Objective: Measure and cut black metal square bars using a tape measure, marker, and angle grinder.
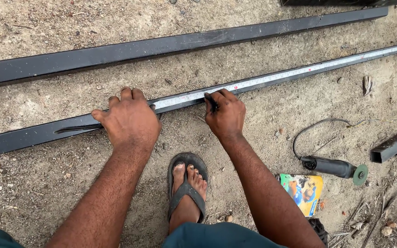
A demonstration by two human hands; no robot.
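Note:
A long black metal bar (33,133) lies across sandy ground, with a white measuring tape (272,79) stretched along its top toward the right. My left hand (129,120) presses flat on the bar at the tape's near end, fingers spread over it. My right hand (226,114) pinches a small dark marker (211,102) with its tip against the bar's edge beside the tape.
A second black metal bar (161,46) lies parallel farther away. An angle grinder (334,167) with a green disc and a cable rests at the right, beside a yellow booklet (305,193) and a short metal tube (394,146). My sandalled foot (187,188) stands below the hands.

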